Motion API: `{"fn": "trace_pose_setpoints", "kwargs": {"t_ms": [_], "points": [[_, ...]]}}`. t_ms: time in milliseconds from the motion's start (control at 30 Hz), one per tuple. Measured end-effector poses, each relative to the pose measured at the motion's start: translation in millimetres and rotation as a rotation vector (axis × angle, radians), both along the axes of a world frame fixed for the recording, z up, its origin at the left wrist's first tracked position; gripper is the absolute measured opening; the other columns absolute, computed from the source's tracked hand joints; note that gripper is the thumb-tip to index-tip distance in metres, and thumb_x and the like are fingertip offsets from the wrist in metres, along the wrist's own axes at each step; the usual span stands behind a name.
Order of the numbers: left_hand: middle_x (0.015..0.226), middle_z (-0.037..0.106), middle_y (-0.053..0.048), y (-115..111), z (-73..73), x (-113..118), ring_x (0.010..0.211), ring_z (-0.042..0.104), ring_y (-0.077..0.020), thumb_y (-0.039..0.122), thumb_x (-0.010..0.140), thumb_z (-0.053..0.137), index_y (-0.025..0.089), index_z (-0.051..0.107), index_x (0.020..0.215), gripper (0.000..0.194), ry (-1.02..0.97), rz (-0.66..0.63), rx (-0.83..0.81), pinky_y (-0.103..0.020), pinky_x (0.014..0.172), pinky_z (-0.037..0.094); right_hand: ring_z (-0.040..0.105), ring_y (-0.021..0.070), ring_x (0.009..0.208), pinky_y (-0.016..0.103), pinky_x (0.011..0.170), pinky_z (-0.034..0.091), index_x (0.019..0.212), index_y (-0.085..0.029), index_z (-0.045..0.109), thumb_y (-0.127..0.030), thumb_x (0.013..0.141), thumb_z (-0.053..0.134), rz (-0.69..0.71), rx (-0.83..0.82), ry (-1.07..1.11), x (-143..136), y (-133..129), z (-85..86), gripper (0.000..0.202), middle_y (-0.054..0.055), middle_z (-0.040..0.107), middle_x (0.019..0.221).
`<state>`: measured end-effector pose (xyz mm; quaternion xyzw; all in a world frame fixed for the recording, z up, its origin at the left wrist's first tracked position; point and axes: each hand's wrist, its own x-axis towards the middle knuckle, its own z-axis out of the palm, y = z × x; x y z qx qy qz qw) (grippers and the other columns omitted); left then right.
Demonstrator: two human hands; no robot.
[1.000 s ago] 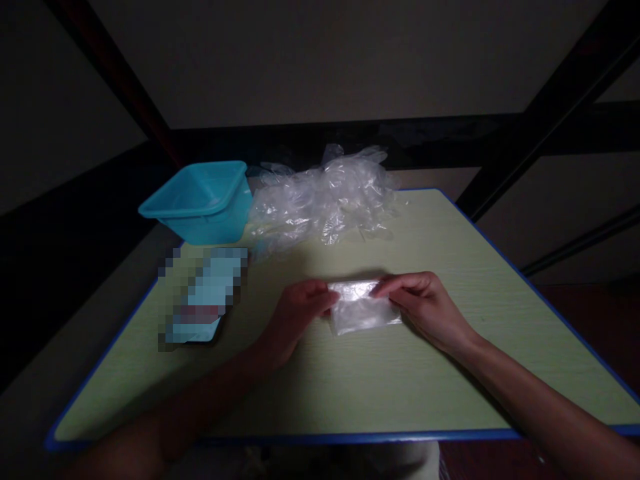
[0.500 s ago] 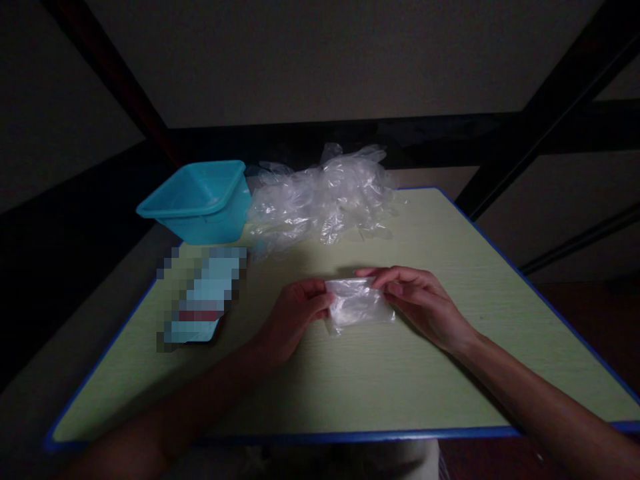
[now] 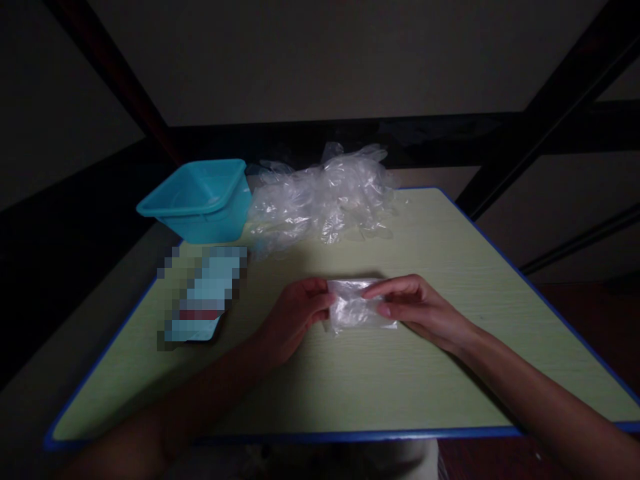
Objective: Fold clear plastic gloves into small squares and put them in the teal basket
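Observation:
A small, flat, shiny packet of clear plastic (image 3: 350, 313) is held just above the table, its long side running left to right. My left hand (image 3: 295, 317) pinches its left end, thumb in front and fingers behind. At the right, my right hand (image 3: 425, 310) grips the packet, with the forefinger and thumb lying across its front face. The other right fingers are mostly hidden behind it. Beyond both hands lies a loose heap of clear plastic disposable gloves (image 3: 330, 197), with several finger shapes sticking up.
A turquoise plastic basin (image 3: 220, 223) stands at the table's back left, touching or close to the heap. Nearer, a pixelated light-blue flat object (image 3: 207, 293) lies left of my left hand. The pale green table (image 3: 450, 393) has a blue rim. Dark beams and a wall stand behind.
My right forefinger and thumb have moved left and down, from the packet's upper right edge onto its front face. The left hand keeps its hold, shifting very slightly right.

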<state>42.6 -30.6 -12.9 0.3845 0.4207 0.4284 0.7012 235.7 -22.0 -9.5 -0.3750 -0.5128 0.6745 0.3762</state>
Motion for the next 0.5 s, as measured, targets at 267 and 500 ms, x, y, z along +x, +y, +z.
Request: {"fn": "trace_pose_setpoints", "kwargs": {"t_ms": [267, 500], "points": [[0.074, 0.069, -0.004, -0.5, 2.0, 2.1, 0.068, 0.063, -0.0143, 0.021, 0.060, 0.068, 0.014, 0.066, 0.071, 0.014, -0.015, 0.001, 0.001, -0.026, 0.069, 0.049, 0.051, 0.0082, 0.053, 0.022, 0.052, 0.040, 0.080, -0.025, 0.074, -0.017, 0.059, 0.073, -0.014, -0.005, -0.026, -0.2, -1.0, -0.8, 0.023, -0.003, 0.065, 0.063], [0.082, 0.070, -0.005, -0.6, -1.7, 2.7, 0.072, 0.062, -0.0147, 0.019, 0.062, 0.067, 0.012, 0.065, 0.088, 0.028, 0.136, 0.016, 0.100, -0.025, 0.068, 0.046, 0.051, 0.0094, 0.056, 0.022, 0.052, 0.041, 0.089, -0.020, 0.072, -0.018, 0.060, 0.073, -0.089, 0.117, -0.090, 0.4, -0.1, -6.1, 0.029, -0.001, 0.062, 0.067]]}}
